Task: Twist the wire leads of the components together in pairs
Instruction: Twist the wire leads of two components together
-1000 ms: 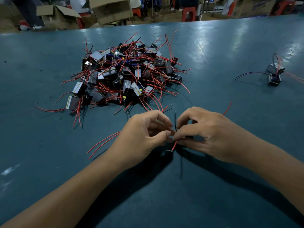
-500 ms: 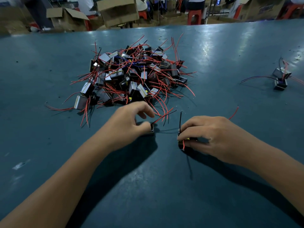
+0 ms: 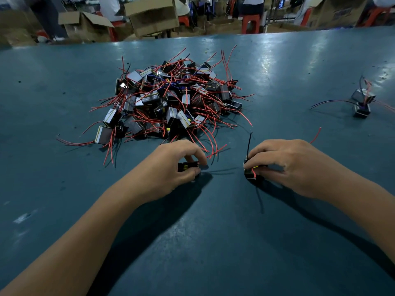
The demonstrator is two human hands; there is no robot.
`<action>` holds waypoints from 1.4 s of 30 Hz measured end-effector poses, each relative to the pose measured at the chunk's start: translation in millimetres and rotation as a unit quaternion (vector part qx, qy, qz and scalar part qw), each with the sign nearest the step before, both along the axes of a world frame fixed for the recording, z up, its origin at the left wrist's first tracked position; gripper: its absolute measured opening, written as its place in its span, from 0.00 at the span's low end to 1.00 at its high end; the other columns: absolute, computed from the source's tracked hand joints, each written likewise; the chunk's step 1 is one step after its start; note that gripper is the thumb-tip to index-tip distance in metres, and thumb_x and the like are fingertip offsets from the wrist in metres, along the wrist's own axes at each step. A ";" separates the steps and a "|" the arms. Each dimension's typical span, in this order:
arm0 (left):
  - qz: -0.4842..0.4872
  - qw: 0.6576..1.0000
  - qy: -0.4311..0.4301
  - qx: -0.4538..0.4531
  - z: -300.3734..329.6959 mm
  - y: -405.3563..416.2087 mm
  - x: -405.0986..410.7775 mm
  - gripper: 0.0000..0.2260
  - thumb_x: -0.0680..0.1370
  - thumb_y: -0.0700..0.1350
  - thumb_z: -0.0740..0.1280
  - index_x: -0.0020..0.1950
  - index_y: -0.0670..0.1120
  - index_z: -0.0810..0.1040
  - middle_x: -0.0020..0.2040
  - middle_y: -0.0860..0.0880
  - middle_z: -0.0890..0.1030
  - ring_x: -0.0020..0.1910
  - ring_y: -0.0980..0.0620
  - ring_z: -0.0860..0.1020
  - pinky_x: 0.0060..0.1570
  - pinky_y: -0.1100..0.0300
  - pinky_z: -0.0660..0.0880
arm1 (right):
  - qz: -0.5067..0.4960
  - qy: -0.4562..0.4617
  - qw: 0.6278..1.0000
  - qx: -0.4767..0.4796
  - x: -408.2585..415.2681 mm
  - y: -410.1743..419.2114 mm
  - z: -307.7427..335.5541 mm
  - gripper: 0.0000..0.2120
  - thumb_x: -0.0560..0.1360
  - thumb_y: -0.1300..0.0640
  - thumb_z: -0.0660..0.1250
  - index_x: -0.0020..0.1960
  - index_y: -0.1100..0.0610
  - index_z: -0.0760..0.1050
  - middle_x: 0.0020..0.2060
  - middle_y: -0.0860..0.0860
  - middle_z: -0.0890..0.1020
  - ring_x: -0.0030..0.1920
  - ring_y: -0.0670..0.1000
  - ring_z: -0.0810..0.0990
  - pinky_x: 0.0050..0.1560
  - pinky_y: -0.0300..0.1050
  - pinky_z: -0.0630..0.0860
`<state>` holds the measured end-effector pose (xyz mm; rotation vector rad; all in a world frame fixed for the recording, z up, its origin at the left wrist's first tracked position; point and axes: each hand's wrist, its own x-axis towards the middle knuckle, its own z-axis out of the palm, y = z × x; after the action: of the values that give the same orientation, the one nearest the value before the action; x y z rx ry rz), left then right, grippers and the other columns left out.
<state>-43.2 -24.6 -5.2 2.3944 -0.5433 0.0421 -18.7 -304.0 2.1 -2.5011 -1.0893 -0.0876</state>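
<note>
A heap of small black components (image 3: 168,103) with red and black wire leads lies on the blue table, just beyond my hands. My left hand (image 3: 171,167) grips one black component (image 3: 188,167) with a yellow mark, resting on the table at the heap's near edge; red leads trail from it. My right hand (image 3: 284,165) holds a second black component (image 3: 251,173) on the table, with a black lead (image 3: 249,146) standing up from it and a red lead (image 3: 316,135) curling out past the knuckles. The two components are about a hand's width apart.
Two components (image 3: 362,101) with their leads joined sit at the right side of the table. Beyond the table's far edge are cardboard boxes (image 3: 151,16), red stools (image 3: 250,22) and people. The blue table (image 3: 213,242) stretches toward me between my forearms.
A second ago both hands met at one point, pinching leads together. They have since separated, each now holding its own component on the table, the left hand moving toward the heap.
</note>
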 end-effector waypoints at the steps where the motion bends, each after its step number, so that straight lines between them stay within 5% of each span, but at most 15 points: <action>1: 0.003 1.000 0.003 -0.004 0.6 -0.4 -0.5 0.09 0.76 0.38 0.73 0.50 0.52 0.80 0.47 0.59 0.79 0.47 0.64 0.77 0.41 0.75 0.69 | -0.002 0.002 1.000 0.000 0.6 -0.5 0.3 0.15 0.75 0.46 0.63 0.53 0.50 0.85 0.50 0.43 0.83 0.49 0.47 0.81 0.50 0.52 0.79; 7: 0.003 1.000 0.014 -0.014 1.9 -1.8 -1.7 0.11 0.76 0.38 0.73 0.53 0.52 0.78 0.46 0.71 0.76 0.37 0.70 0.74 0.38 0.75 0.69 | -0.013 -0.011 1.000 -0.005 2.5 -1.0 -3.6 0.09 0.75 0.51 0.68 0.51 0.51 0.85 0.50 0.44 0.83 0.50 0.49 0.81 0.52 0.47 0.76; 14: 0.000 1.000 -0.001 0.013 -1.0 1.2 0.8 0.10 0.76 0.39 0.73 0.49 0.54 0.79 0.47 0.64 0.76 0.45 0.64 0.75 0.41 0.72 0.68 | -0.070 -0.011 0.996 0.047 0.7 5.4 -10.5 0.15 0.75 0.42 0.63 0.50 0.47 0.85 0.48 0.43 0.80 0.51 0.49 0.76 0.54 0.48 0.72; 20: 0.005 0.997 -0.061 0.036 -4.0 -3.3 2.0 0.05 0.76 0.49 0.74 0.48 0.54 0.80 0.53 0.58 0.75 0.55 0.57 0.73 0.55 0.62 0.69 | -0.095 -0.041 0.992 0.067 -4.0 11.3 -13.3 0.07 0.75 0.51 0.71 0.51 0.48 0.85 0.41 0.45 0.76 0.42 0.48 0.74 0.45 0.44 0.68; 26: 0.009 0.993 -0.115 0.030 -4.9 -11.4 0.3 0.07 0.76 0.46 0.74 0.53 0.49 0.81 0.51 0.56 0.77 0.48 0.67 0.71 0.50 0.71 0.65 | -0.084 -0.026 0.991 0.100 -6.5 14.2 -9.6 0.06 0.75 0.50 0.72 0.50 0.50 0.84 0.41 0.42 0.80 0.41 0.45 0.79 0.46 0.45 0.75; 32: 0.014 0.990 -0.130 0.044 -7.2 -16.4 -1.4 0.03 0.78 0.42 0.72 0.48 0.49 0.80 0.42 0.61 0.77 0.41 0.66 0.71 0.53 0.53 0.72 | -0.127 0.009 0.977 0.170 -15.9 19.5 -9.6 0.05 0.72 0.56 0.76 0.46 0.49 0.81 0.36 0.39 0.83 0.41 0.41 0.81 0.43 0.33 0.73; 36: 0.029 0.993 -0.111 -0.003 -7.5 -16.8 -1.7 0.02 0.78 0.42 0.72 0.47 0.49 0.80 0.39 0.57 0.81 0.38 0.54 0.77 0.40 0.57 0.73 | -0.139 0.034 0.969 0.200 -18.8 23.4 -11.4 0.05 0.73 0.59 0.75 0.42 0.51 0.81 0.34 0.41 0.84 0.38 0.41 0.83 0.42 0.36 0.76; 42: 0.027 0.993 -0.086 -0.076 -7.4 -17.2 -4.1 0.02 0.79 0.44 0.71 0.47 0.50 0.79 0.37 0.56 0.83 0.39 0.51 0.81 0.39 0.67 0.72 | -0.145 0.075 0.953 0.255 -18.0 24.8 -11.2 0.05 0.72 0.57 0.76 0.45 0.51 0.81 0.37 0.38 0.84 0.39 0.39 0.83 0.42 0.26 0.73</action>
<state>-47.2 -41.8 -12.6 2.2684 -0.5356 0.3058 -36.6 -279.2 -9.1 -2.1316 -0.5415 -0.2279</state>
